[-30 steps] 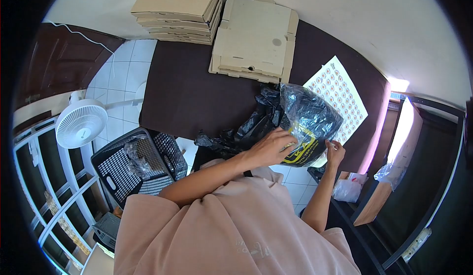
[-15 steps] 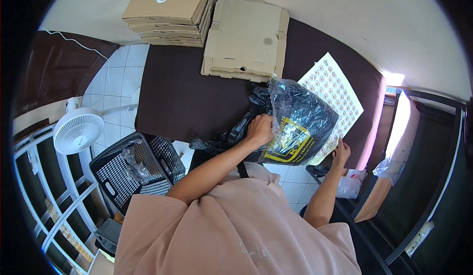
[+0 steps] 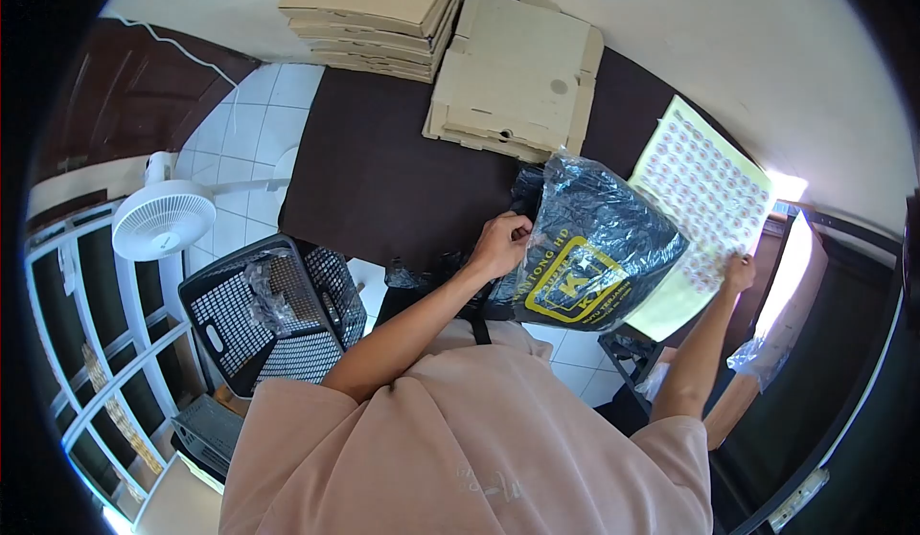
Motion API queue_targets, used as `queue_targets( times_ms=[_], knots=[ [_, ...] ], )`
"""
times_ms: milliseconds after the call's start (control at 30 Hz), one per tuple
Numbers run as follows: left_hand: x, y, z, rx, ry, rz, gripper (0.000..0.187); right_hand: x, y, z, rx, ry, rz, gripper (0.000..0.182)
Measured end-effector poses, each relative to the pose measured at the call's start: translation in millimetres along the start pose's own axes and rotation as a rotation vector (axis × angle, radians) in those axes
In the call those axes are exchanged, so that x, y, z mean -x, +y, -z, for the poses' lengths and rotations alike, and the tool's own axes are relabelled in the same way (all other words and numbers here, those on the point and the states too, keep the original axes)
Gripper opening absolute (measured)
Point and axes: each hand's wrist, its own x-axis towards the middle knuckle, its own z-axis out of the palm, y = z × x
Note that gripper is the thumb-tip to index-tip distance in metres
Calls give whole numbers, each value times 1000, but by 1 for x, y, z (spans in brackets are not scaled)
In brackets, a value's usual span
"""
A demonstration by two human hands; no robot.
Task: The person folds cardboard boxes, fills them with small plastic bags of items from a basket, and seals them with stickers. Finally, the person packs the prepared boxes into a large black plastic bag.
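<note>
My left hand (image 3: pixel 501 245) is closed on the edge of a black plastic bag with yellow print (image 3: pixel 604 248), at the front edge of the dark table. My right hand (image 3: pixel 739 272) pinches the right edge of a pale sticker sheet (image 3: pixel 704 185) covered in rows of small round stickers. The sheet is tilted, and its left part lies behind the bag. More crumpled black plastic (image 3: pixel 419 273) trails to the left under my left forearm.
A flattened cardboard box (image 3: pixel 517 70) and a stack of folded cardboard boxes (image 3: pixel 374 13) sit at the back of the brown table (image 3: pixel 383 171). On the left are a white fan (image 3: pixel 165 219) and a black plastic crate (image 3: pixel 264 315). A dark metal rack (image 3: pixel 853 363) stands right.
My right hand has moved right and up with the sticker sheet, so more of it shows beside the bag. My left hand keeps hold of the bag. The view has shifted slightly.
</note>
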Motion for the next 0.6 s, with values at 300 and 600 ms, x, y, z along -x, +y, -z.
queue_targets(
  times_ms=[300, 600],
  knots=[
    [-2, -2, 5, 173, 97, 136, 22, 2, -77, 34, 240, 461, 204, 36],
    [-3, 0, 18, 68, 27, 131, 30, 202, -98, 14, -275, -526, -206, 81]
  ],
)
